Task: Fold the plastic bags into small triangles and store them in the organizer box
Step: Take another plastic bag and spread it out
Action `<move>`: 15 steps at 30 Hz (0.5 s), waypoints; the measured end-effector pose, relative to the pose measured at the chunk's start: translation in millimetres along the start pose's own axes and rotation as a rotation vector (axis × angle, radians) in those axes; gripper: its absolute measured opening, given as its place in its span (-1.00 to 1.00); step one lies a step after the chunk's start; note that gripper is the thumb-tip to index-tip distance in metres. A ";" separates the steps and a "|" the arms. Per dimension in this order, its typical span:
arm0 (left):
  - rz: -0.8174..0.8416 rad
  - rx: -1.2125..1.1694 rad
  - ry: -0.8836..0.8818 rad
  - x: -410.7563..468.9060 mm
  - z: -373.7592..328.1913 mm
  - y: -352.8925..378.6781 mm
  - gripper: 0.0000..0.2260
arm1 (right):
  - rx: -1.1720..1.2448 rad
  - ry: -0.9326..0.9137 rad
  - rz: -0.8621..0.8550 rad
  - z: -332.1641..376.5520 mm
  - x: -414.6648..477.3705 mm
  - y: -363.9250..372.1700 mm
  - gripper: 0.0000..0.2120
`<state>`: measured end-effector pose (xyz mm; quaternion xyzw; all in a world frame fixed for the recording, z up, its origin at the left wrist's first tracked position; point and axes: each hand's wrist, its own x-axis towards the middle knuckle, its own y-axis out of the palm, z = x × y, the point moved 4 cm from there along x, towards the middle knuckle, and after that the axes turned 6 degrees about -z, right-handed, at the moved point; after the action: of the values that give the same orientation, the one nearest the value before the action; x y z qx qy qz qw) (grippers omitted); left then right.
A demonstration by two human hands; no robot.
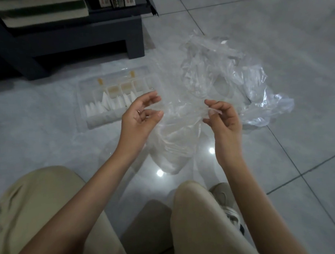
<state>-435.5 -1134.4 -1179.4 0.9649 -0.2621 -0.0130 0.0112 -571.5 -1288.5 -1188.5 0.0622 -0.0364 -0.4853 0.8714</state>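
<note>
The left hand [140, 119] and right hand [224, 119] each pinch the top edge of a limp transparent plastic bag [175, 140], just nearer than the clear plastic compartmented organizer box [83, 105]. White folded triangles [105, 106] stand in that box; a heap of clear bags [230, 75] lies to its right.
</note>
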 end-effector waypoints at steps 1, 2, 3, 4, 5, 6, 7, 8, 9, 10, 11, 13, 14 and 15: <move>0.011 0.000 -0.010 0.0 1.1 0.8 -0.65 | 0.041 0.016 0.016 -0.7 -0.1 0.5 -0.85; 0.016 -0.001 -0.020 -0.1 1.9 1.3 -0.66 | 0.076 0.029 0.030 -1.3 0.0 0.5 -0.88; 0.014 -0.002 -0.030 -0.1 3.0 1.3 -0.67 | 0.097 0.032 0.039 -1.1 0.1 0.0 -0.90; 0.009 -0.005 -0.039 0.2 3.6 0.9 -0.68 | 0.105 0.029 0.047 -0.2 0.2 -0.7 -0.90; 0.001 -0.006 -0.049 0.7 4.3 0.2 -0.68 | 0.103 0.022 0.052 0.7 0.5 -1.9 -0.88; -0.004 -0.009 -0.062 1.5 5.2 -0.4 -0.68 | 0.097 0.014 0.058 1.8 0.7 -2.7 -0.86; -0.008 -0.014 -0.078 2.1 6.1 -0.8 -0.67 | 0.086 0.008 0.063 2.8 1.0 -3.3 -0.85; -0.013 -0.022 -0.096 2.7 7.1 -1.3 -0.66 | 0.075 0.005 0.068 3.4 1.3 -3.5 -0.86; -0.020 -0.031 -0.111 3.0 8.0 -1.6 -0.65 | 0.064 0.004 0.066 3.7 1.6 -3.9 -0.83; -0.027 -0.037 -0.121 3.3 8.7 -2.0 -0.64 | 0.058 0.005 0.064 3.4 2.1 -4.6 -0.80; -0.032 -0.039 -0.126 3.4 9.0 -2.3 -0.64 | 0.052 0.007 0.068 3.2 2.6 -5.2 -0.79; -0.030 -0.034 -0.122 3.6 8.9 -2.9 -0.67 | 0.026 -0.008 0.098 4.1 2.9 -5.6 -0.76; -0.028 -0.030 -0.114 3.8 8.7 -3.6 -0.69 | 0.007 -0.023 0.122 4.7 3.1 -5.6 -0.75; -0.030 -0.024 -0.104 4.3 8.5 -4.6 -0.70 | -0.010 -0.036 0.145 6.0 3.0 -5.4 -0.75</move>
<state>-429.8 -1132.7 -1188.0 0.9665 -0.2476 -0.0663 0.0093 -575.2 -1294.3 -1183.3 0.0461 -0.0538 -0.4221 0.9038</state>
